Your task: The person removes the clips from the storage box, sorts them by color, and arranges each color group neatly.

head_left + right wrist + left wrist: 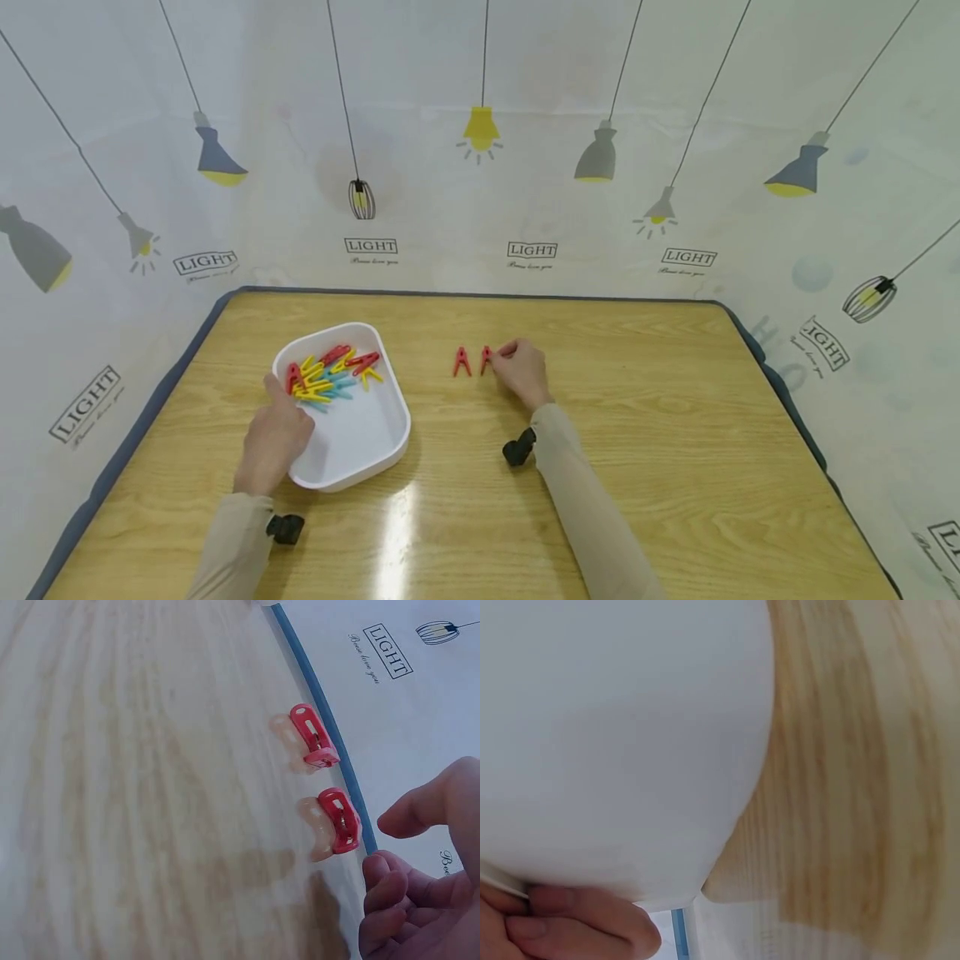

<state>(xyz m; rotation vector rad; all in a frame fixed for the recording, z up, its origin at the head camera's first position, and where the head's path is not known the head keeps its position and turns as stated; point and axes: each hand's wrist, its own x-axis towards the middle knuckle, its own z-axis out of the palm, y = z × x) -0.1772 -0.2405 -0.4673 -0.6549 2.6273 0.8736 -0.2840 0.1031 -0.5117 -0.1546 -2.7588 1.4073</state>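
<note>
My left hand (273, 437) grips the left rim of a white tray (352, 454); in the left wrist view its fingers (585, 922) curl against the tray's wall. Red, yellow and blue clothespins (315, 383) lie heaped in the tray's far half. Right of the tray, two red clothespins stand side by side on the table, the left one (462, 362) and the right one (486, 359). My right hand (522, 372) is beside the right one. The right wrist view shows its thumb and index finger (409, 819) parted, a small gap from the nearer clothespin (341, 821).
The wooden table (675, 433) has a dark blue edge. Behind it and at both sides hangs a white cloth (420, 108) printed with lamps. A small black camera (519, 448) sits on my right wrist, another (286, 528) on my left.
</note>
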